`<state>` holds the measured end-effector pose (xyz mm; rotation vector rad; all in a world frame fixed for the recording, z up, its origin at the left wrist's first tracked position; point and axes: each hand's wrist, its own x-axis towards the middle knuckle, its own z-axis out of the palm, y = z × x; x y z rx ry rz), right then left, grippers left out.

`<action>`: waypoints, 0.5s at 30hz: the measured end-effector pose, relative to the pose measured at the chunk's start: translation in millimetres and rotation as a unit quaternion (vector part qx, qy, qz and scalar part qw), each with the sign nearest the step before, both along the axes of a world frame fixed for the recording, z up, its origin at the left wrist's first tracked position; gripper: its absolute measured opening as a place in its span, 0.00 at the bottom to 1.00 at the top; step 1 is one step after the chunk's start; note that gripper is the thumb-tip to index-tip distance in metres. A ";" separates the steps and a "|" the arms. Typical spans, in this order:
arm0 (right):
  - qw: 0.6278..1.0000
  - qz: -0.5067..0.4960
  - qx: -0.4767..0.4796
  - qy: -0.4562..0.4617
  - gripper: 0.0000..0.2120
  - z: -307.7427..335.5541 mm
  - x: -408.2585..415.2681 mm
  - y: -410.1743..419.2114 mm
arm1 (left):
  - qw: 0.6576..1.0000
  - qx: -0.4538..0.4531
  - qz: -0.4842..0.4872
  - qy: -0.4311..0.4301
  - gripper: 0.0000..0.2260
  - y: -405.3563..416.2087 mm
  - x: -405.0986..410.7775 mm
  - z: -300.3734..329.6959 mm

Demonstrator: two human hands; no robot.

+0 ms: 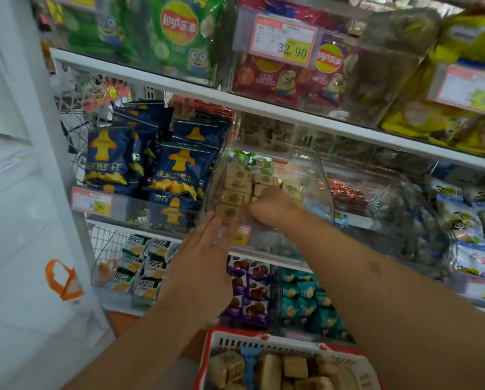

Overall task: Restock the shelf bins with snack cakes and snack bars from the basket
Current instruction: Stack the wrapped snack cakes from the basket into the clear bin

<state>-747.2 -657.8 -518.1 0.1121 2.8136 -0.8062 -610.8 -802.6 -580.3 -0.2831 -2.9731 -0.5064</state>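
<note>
Stocking tan snack cakes point(237, 190) in the clear bin point(317, 175).
Left hand point(207, 249) pressed flat, fingers straight, against the bin front; right hand point(266, 205) curled among the cakes, grasp unclear. The cakes looked light, soft, crushable: hold by the sides. More filled the basket point(235, 337).

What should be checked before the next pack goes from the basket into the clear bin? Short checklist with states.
1. Clear bin has room: ok, its right half shows bare space beside the tan snack cakes.
2. Cakes in tidy rows: ok on the left column; under the right hand cannot tell.
3. Right hand free to fetch: cannot tell, fingers curl down among the cakes and its grip is hidden.
4. Left hand steadying the bin front: ok, flat with straight fingers on the front edge.
5. Basket stock left: ok, more tan packs lie inside it.
</note>
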 end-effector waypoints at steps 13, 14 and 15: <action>0.995 -0.049 -0.084 0.008 0.05 -157.5 238.8 93.7 | 0.976 0.092 0.022 -0.195 0.37 15.7 127.9 -140.7; 0.996 -0.068 -0.062 -0.020 0.07 -178.8 256.1 105.3 | 0.967 0.081 0.038 -0.239 0.38 19.1 142.6 -158.7; 0.994 -0.087 -0.040 -0.045 0.07 -193.9 272.2 114.5 | 0.957 0.073 0.053 -0.276 0.39 21.7 156.7 -177.2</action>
